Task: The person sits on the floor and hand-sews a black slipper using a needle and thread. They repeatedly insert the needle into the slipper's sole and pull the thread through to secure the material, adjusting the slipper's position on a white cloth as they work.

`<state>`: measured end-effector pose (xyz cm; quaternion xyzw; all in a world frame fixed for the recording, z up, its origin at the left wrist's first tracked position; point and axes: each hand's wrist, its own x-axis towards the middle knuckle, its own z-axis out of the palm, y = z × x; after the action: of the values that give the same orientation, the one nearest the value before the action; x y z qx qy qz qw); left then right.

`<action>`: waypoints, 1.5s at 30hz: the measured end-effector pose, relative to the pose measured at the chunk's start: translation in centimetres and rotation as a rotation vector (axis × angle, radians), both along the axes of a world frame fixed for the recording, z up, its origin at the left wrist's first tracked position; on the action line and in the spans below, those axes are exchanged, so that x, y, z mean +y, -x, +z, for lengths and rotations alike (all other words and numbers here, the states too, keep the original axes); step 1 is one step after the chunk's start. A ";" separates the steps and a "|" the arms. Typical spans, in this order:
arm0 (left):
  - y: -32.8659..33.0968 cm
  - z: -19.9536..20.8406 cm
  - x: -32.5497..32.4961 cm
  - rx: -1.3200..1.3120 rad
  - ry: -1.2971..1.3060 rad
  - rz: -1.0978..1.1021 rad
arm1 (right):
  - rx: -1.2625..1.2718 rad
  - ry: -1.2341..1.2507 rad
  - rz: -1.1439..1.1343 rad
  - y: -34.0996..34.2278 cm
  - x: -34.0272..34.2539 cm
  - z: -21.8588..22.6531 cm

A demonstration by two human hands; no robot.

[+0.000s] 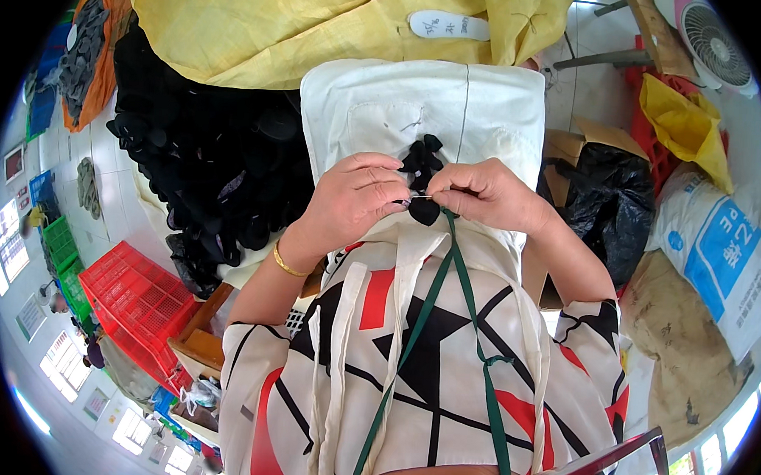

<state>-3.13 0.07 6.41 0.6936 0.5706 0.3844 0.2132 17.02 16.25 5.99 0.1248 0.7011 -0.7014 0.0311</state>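
Close together over the white cloth (pixel 497 98) on my lap are my two hands. My right hand (pixel 484 194) pinches a thin, shiny, needle-like piece (pixel 421 196) between thumb and forefinger. The fingertips of my left hand (pixel 357 198) are closed at its other end, and what they hold there is too small to make out. Just under the fingertips hangs a small black fabric piece (pixel 424 212). Several more black pieces (pixel 421 156) lie just beyond on the white cloth. A green cord (pixel 450 232) from my neck runs up to my right hand.
A big heap of black pieces (pixel 206 153) lies at my left. Yellow sheeting (pixel 262 29) with a white insole-shaped piece (pixel 449 25) is ahead. Red crates (pixel 136 299) stand at lower left. On the right are a black plastic bag (pixel 607 205), a white sack (pixel 711 252) and a fan (pixel 716 44).
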 end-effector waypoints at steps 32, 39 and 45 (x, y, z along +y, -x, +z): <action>-1.7 -0.4 -1.6 -0.355 0.231 0.052 | -0.072 0.257 0.018 0.0 -2.3 -1.7; -1.7 -0.9 -1.9 -0.405 0.335 0.088 | -0.198 0.409 -0.036 0.6 -2.5 -1.5; -1.9 -1.2 -2.1 -0.443 0.385 0.088 | -0.086 0.247 0.002 1.0 -2.7 -2.0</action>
<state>-1.19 -2.03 5.23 0.5142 0.6022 0.4199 0.4434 15.97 13.59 3.97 0.1493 0.6075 -0.7764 0.0769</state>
